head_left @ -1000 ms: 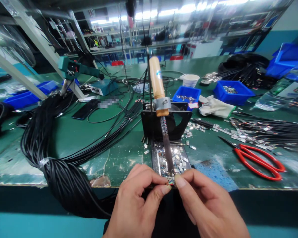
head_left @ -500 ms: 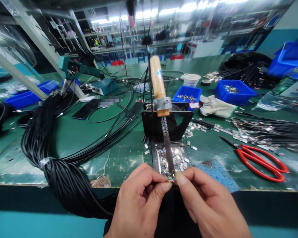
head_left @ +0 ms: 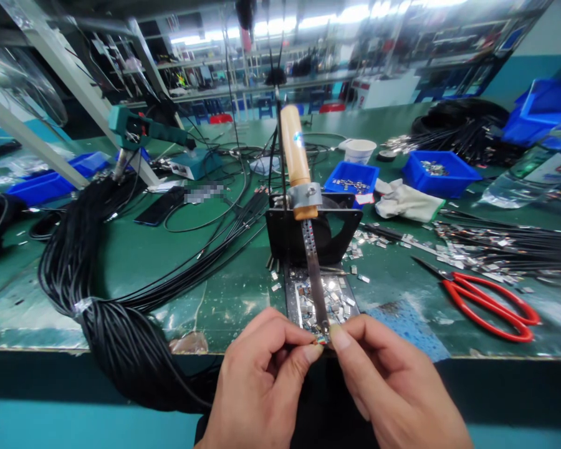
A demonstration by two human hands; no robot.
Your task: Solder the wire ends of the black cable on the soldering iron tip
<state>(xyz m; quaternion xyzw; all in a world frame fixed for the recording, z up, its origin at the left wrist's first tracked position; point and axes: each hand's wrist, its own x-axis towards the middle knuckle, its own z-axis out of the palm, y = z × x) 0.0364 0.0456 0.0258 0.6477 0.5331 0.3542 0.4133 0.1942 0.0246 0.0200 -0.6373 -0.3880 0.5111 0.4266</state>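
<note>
In front of me a soldering iron [head_left: 295, 149] with a wooden handle is clamped in a black stand [head_left: 280, 234], its metal tip angled down toward my fingers. My left hand [head_left: 266, 374] is closed in a pinch on small coloured wire ends [head_left: 320, 341], held right at the iron's tip. On the other side of the tip, my right hand [head_left: 393, 380] pinches with thumb and forefinger; what lies between them is too small and covered to name. Many small metal connector pieces [head_left: 339, 299] lie on the plate beneath the iron.
A thick bundle of black cables [head_left: 93, 299] hangs over the table edge at left. Red-handled scissors [head_left: 490, 305], a blue sponge-like pad [head_left: 411, 327] and a white glove [head_left: 409, 201] lie at right. Blue bins [head_left: 442, 184], a paper cup [head_left: 359, 151] and a phone [head_left: 159, 206] sit farther back.
Almost nothing differs. Both hands stay pinched at the iron's tip, and the whole view has shifted only very slightly.
</note>
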